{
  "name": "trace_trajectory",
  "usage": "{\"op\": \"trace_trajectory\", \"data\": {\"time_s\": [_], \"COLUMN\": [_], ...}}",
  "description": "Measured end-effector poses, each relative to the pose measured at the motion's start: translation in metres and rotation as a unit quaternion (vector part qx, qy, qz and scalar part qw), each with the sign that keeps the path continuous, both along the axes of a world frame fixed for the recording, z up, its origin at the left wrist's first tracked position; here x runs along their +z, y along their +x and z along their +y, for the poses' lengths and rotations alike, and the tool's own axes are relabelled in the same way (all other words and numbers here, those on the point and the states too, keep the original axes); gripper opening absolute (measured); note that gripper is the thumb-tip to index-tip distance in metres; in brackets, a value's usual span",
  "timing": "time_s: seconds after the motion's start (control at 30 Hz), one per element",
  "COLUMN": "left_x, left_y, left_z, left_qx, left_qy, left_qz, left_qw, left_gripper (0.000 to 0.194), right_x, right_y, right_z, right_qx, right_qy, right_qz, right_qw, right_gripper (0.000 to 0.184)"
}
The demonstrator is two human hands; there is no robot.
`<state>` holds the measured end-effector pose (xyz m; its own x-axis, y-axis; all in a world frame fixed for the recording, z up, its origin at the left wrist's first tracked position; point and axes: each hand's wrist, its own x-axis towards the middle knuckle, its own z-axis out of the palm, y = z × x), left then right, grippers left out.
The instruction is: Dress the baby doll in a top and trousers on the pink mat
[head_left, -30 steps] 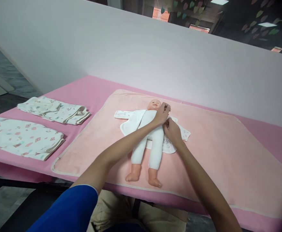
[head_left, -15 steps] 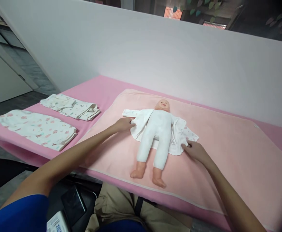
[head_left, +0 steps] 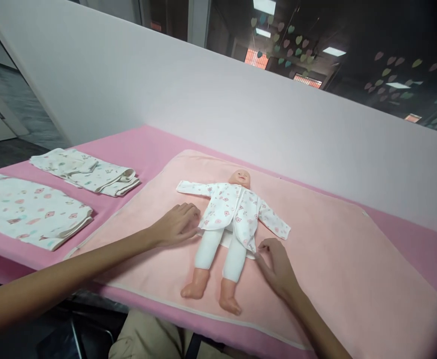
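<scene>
Doll (head_left: 235, 257) on peach blanket (head_left: 327, 264), patterned jacket (head_left: 226, 207) over its chest, left hand (head_left: 176, 223) just beside the jacket, fingers parted, empty, right hand (head_left: 280, 267) near its opposite edge, fingers half-curled, grip unclear.

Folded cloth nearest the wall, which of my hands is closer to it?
Left. Your left hand is to the right of that folded cloth; your right hand is farther right, beyond the doll.

No readable lettering anywhere
</scene>
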<state>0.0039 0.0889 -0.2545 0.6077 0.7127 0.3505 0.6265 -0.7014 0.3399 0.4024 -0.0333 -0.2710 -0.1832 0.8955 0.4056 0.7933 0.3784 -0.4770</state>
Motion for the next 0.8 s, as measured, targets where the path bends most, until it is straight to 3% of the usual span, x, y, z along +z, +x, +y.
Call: {"op": "trace_trajectory", "data": {"time_s": [0.1,0.2,0.37,0.63,0.8], "left_x": [-0.003,0.000,0.013,0.031,0.033], "left_y": [-0.013,0.001,0.037,0.055,0.070], "left_z": [0.026,0.071,0.131,0.156,0.165], "left_qx": [0.047,0.107,0.114,0.083,0.084], "left_qy": [0.031,0.054,-0.001,0.060,0.050], "left_qz": [0.025,0.025,0.086,0.133,0.121], "left_qw": [0.998,0.993,0.990,0.986,0.988], "left_gripper": [0.040,0.060,0.051,0.051,0.058], "right_x": [-0.009,-0.014,-0.011,0.023,0.018], "right_y": [0.028,0.039,0.047,0.086,0.101], "right_z": [0.016,0.056,0.118,0.150,0.158], "right_qx": [-0.085,-0.153,-0.162,-0.133,-0.136], "right_qy": [0.064,0.091,0.023,0.035,0.032], "right_qz": [-0.054,-0.099,-0.179,-0.260,-0.262], "right_qw": [0.993,0.979,0.970,0.956,0.955], "right_gripper": [0.038,0.062,0.059,0.041,0.037]}}
